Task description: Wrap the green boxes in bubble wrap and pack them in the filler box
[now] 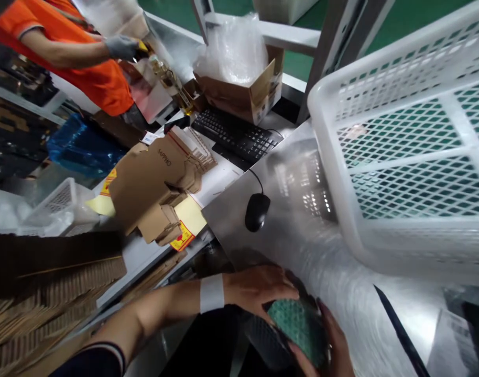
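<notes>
Near the bottom edge, a dark object with a glossy, green-tinted face (pixel 296 324) is held between my two hands. My left hand (pixel 259 288), with a white band round the wrist, curves over its upper left side, thumb along the near edge. On the object's right side, the fingers of my right hand (pixel 336 343) grip it, partly cut off by the frame and slightly blurred. Its exact kind cannot be made out. Beneath lies a shiny metal tabletop (pixel 290 246), with a black computer mouse (pixel 257 212) beyond my left hand.
A large white plastic basket (pixel 351 230) takes up the right side. Flattened cardboard boxes (pixel 145 183), a keyboard (pixel 235 133) and a carton of bubble wrap (pixel 231 94) are on the left table. A dark strip (pixel 400 330) lies at lower right. A person in orange (pixel 74 57) works opposite.
</notes>
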Action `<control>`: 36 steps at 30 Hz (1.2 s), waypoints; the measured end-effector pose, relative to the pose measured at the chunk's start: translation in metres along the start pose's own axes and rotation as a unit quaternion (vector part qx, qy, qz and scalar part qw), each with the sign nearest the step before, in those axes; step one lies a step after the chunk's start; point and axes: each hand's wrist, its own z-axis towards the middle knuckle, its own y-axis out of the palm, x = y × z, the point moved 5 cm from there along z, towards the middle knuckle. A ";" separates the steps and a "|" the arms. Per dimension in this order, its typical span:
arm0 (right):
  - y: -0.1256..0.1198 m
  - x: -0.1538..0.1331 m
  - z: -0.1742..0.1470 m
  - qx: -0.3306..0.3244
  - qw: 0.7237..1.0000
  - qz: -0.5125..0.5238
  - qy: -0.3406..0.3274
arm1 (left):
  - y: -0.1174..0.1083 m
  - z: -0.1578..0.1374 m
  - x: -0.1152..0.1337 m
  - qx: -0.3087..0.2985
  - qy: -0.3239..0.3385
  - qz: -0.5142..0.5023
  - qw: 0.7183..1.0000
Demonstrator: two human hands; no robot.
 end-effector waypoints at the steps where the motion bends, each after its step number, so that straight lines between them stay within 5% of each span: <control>1: 0.000 0.002 0.002 -0.009 1.000 -0.014 -0.006 | -0.001 0.000 0.001 -0.004 0.001 0.012 1.000; 9: -0.002 -0.002 0.018 -0.006 0.996 -0.050 -0.073 | 0.002 -0.014 0.013 0.041 0.141 0.199 0.969; 15: 0.001 -0.007 0.020 -0.019 0.998 -0.033 -0.051 | -0.007 -0.019 0.021 0.115 0.018 0.119 0.986; 18: 0.000 -0.011 0.021 -0.009 0.997 -0.037 -0.071 | -0.015 -0.001 0.034 0.014 -0.019 0.127 0.992; 21: -0.009 -0.014 0.028 -0.011 0.999 -0.029 -0.017 | -0.025 0.016 0.045 -0.067 -0.002 0.176 0.982; 24: -0.021 -0.016 0.043 -0.063 0.996 -0.050 0.036 | -0.029 0.021 0.048 -0.086 -0.002 0.194 0.977; 29: -0.024 -0.021 0.075 -0.123 0.981 -0.135 -0.060 | -0.027 0.014 0.050 -0.079 -0.058 0.193 0.976; 33: -0.015 -0.026 0.080 -0.155 0.970 -0.156 -0.109 | -0.020 -0.006 0.071 0.059 -0.163 0.173 0.970; 36: -0.016 -0.030 0.077 -0.140 0.966 -0.172 -0.137 | 0.011 -0.052 0.092 0.251 -0.342 0.060 0.904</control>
